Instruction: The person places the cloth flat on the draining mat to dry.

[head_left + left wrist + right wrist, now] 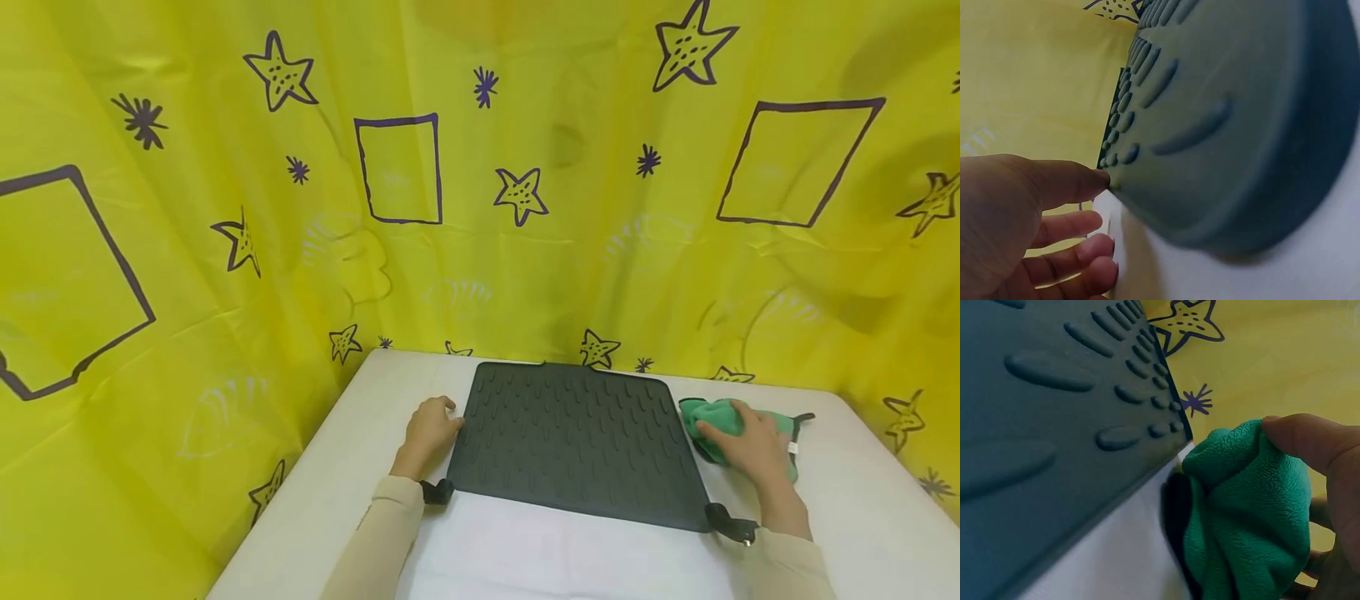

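A dark grey-green mat (573,442) with raised elongated bumps lies on the white table. My left hand (431,429) is at its left edge; in the left wrist view the thumb tip (1102,180) overlaps the mat's rim, while the other fingers sit loosely bent below, with nothing between them. Right of the mat, my right hand (753,446) grips a bunched green cloth (723,421) with dark edging and a small white tag. Up close, the right thumb presses on top of the fluffy cloth (1247,512), and the fingers behind it are partly hidden.
The white table (517,542) runs up to a yellow curtain (465,275) printed with stars and frames, which also closes off the left and right sides. Dark wrist straps (731,527) overlap the mat's near corners in the head view.
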The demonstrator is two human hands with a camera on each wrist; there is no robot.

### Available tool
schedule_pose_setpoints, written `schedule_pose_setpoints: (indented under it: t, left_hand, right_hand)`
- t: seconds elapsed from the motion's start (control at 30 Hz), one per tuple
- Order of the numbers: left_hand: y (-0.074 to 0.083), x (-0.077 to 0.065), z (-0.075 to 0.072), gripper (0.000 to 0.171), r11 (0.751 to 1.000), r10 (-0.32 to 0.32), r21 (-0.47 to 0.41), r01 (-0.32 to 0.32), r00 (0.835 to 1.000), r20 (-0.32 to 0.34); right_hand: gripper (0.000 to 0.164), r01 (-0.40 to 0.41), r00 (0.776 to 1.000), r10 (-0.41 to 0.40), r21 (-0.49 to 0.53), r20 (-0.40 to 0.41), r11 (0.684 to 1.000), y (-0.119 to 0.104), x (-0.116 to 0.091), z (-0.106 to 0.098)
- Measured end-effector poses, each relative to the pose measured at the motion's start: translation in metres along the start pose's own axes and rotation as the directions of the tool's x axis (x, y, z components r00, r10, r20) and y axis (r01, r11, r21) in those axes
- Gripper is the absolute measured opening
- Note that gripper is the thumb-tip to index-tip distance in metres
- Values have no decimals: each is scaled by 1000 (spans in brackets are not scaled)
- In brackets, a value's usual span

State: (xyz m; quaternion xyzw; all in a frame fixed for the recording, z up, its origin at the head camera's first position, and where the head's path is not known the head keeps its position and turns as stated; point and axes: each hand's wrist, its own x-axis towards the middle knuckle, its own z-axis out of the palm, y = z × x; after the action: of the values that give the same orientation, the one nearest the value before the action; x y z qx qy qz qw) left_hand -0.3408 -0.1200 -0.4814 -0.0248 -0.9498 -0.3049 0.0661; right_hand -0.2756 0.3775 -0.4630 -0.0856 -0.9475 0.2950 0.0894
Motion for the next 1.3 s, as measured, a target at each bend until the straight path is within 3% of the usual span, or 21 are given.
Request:
schedule_pose_setpoints:
  t: [0.2,0.5,0.67,0.9,1.13,1.3]
  left_hand:
    - [6,-4,4,24,1000,1,-11,-1,1000,17]
    - [9,1,7,15,1000,24,9,-24,1000,-2]
    - [11,1,9,12,1000,23,-1,-23,999,-23]
    - [11,-1,10,12,1000,-17,-23,16,999,-35]
    - [10,-3,12,13,1000,-4,6,4,999,-41]
    - [10,-5,10,13,1000,-11,5,12,999,-45]
  right_hand:
    - [90,5,1000,-5,-31,15,1000,8,0,4]
    - [95,87,995,-86,-30,42,996,13,2,-6]
    - [83,76,996,-75,-22,43,997,15,1,-8]
    - [52,91,992,-94,-32,-83,995,15,-5,-7]
    - [45,45,972,-36,36,-233,998,3,-10,-12]
    - [45,68,947,-42,70,-319,995,-12,-12,-21]
